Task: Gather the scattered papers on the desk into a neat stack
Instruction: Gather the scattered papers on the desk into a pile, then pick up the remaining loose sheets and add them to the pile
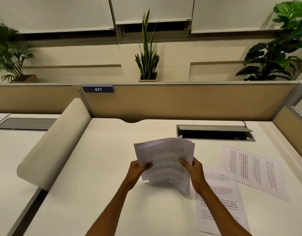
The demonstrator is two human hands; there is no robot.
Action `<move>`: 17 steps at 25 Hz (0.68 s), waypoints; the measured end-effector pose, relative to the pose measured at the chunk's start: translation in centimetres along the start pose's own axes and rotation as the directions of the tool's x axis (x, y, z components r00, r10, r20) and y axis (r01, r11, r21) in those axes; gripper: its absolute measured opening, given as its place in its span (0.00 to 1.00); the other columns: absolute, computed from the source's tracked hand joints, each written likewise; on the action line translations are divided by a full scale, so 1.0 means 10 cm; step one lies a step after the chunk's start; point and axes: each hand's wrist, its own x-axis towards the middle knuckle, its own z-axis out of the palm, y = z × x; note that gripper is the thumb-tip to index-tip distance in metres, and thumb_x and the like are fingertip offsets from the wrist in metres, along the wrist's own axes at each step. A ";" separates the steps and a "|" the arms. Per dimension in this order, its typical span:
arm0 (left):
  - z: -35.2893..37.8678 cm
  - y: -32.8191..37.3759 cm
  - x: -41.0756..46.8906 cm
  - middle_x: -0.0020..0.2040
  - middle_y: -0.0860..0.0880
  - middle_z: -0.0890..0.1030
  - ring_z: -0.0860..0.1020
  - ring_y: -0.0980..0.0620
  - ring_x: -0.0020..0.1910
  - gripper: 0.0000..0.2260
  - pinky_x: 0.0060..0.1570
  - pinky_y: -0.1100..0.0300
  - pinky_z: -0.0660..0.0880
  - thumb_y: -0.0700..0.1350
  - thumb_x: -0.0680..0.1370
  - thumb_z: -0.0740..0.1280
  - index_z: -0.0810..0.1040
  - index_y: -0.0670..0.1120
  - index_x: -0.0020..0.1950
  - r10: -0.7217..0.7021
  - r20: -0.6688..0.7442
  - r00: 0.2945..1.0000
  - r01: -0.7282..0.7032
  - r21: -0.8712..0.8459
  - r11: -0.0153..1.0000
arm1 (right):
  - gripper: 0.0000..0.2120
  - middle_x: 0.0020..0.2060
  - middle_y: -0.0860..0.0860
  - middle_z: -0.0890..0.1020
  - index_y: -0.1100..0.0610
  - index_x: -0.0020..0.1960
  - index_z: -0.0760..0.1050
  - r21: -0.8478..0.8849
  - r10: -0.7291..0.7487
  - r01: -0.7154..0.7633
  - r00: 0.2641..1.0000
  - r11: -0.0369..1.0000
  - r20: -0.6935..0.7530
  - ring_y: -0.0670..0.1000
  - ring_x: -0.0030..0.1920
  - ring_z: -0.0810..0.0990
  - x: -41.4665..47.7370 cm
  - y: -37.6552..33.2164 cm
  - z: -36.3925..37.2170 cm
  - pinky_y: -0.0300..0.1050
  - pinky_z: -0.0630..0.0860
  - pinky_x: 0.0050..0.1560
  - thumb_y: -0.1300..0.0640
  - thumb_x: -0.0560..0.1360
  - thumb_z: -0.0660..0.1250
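Note:
A bundle of printed white sheets (165, 155) stands nearly upright above the middle of the white desk (99, 167), its edges uneven and fanned at the top. My left hand (138, 169) grips its left edge, thumb on the front page. My right hand (195, 169) grips the right edge the same way. Two loose printed sheets still lie flat on the desk: one (220, 210) partly under my right forearm, the other (256, 171) turned sideways further right.
A curved beige divider panel (56, 143) rises at the left of the desk. An open cable hatch (215, 133) is set into the desk behind the papers. A tan partition wall (181, 101) with a "477" label closes the back; plants stand beyond it.

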 end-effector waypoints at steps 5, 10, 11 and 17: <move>0.04 -0.12 -0.09 0.58 0.43 0.86 0.84 0.43 0.58 0.16 0.56 0.53 0.83 0.36 0.75 0.75 0.83 0.45 0.63 0.011 0.114 0.993 -0.016 0.044 0.999 | 0.20 0.46 0.41 0.88 0.43 0.56 0.79 -0.168 0.049 -0.034 0.995 0.985 0.082 0.42 0.48 0.86 -0.09 0.07 -0.10 0.34 0.81 0.42 0.59 0.69 0.78; 0.17 -0.15 -0.10 0.60 0.44 0.86 0.83 0.41 0.61 0.14 0.63 0.47 0.80 0.40 0.79 0.72 0.82 0.46 0.64 0.015 0.105 0.994 -0.017 0.014 1.000 | 0.12 0.44 0.45 0.88 0.46 0.52 0.82 -0.148 0.005 -0.012 0.999 0.989 -0.048 0.49 0.47 0.85 -0.11 0.12 -0.09 0.36 0.82 0.41 0.56 0.71 0.77; 0.20 -0.16 -0.11 0.60 0.44 0.86 0.83 0.42 0.61 0.14 0.63 0.47 0.80 0.39 0.78 0.72 0.82 0.46 0.64 0.014 0.109 0.994 -0.015 0.015 1.000 | 0.12 0.46 0.46 0.88 0.46 0.54 0.81 -0.145 0.001 -0.010 0.998 0.989 -0.058 0.51 0.49 0.85 -0.12 0.14 -0.07 0.38 0.82 0.44 0.57 0.72 0.76; 0.30 -0.08 -0.05 0.58 0.42 0.86 0.83 0.41 0.59 0.13 0.61 0.46 0.81 0.37 0.78 0.73 0.83 0.46 0.62 0.082 0.041 0.996 -0.083 0.022 0.996 | 0.12 0.48 0.48 0.86 0.47 0.55 0.79 -0.117 -0.038 0.025 0.993 0.993 -0.116 0.51 0.49 0.84 -0.05 0.06 0.07 0.43 0.81 0.47 0.56 0.73 0.75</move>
